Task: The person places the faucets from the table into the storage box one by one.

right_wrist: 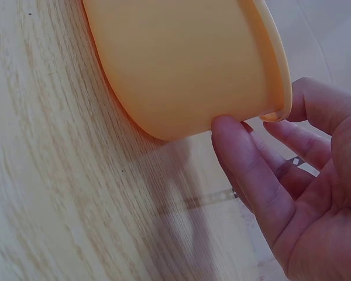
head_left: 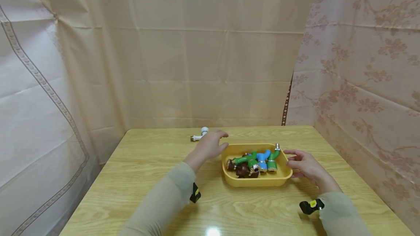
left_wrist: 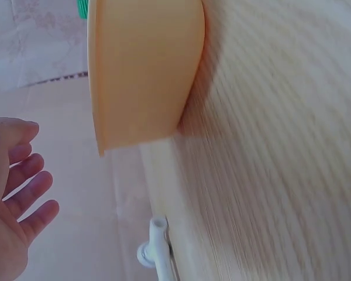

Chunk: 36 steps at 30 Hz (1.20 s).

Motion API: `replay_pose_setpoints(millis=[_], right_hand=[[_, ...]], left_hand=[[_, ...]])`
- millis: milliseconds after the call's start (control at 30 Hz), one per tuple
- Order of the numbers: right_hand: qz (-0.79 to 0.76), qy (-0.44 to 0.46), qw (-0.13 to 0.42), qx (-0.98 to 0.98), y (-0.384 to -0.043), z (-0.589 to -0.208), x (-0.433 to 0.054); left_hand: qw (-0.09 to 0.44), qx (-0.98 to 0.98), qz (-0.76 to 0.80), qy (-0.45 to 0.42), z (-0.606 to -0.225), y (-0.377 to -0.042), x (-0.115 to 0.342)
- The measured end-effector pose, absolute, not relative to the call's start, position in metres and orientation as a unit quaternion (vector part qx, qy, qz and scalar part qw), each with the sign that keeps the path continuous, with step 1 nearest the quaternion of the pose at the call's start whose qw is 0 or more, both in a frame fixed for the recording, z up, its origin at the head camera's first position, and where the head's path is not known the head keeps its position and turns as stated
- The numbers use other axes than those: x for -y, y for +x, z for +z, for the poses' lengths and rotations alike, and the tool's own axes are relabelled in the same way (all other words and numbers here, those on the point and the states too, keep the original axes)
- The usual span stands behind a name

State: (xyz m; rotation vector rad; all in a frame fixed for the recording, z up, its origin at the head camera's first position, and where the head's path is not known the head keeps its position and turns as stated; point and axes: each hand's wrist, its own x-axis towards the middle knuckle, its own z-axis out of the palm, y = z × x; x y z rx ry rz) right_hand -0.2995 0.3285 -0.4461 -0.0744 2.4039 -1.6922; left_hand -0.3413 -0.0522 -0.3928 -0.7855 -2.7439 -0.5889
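Observation:
A yellow plastic bin [head_left: 256, 182] stands on the table, holding several pipe fittings with metal ends: green ones [head_left: 272, 165], a blue one [head_left: 262, 157] and brown ones [head_left: 242, 170]. My right hand [head_left: 308, 166] is at the bin's right end. In the right wrist view its fingertips [right_wrist: 227, 126] touch the outer wall and lie near the rim. Left of the bin, my left hand [head_left: 210, 145] is raised with loosely bent fingers and nothing in them; the left wrist view shows it apart from the bin. Behind it lies a white valve-like fitting [head_left: 198, 137], partly hidden.
The wooden table [head_left: 147, 188] ends at a beige curtain [head_left: 210, 65] at the back. A flowered curtain [head_left: 367, 83] hangs along the right side, and a white curtain [head_left: 36, 119] hangs on the left.

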Motion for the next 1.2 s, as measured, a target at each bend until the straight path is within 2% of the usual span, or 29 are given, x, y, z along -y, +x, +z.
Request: replay_pose_setpoints(millis=[433, 900, 1200], right_hand=[[-0.58, -0.037, 0.109, -0.806, -0.301, -0.445, -0.319], [-0.575, -0.044, 0.107, -0.81, -0.302, -0.445, -0.319], [-0.576, -0.037, 0.101, -0.81, -0.296, -0.443, -0.324]], left_hand=[[0.137, 0.951, -0.186, -0.208, -0.397, -0.367, 0.092], [0.137, 0.959, -0.189, -0.161, -0.413, -0.386, 0.125], [0.045, 0.979, -0.15, -0.129, -0.429, -0.389, 0.128]])
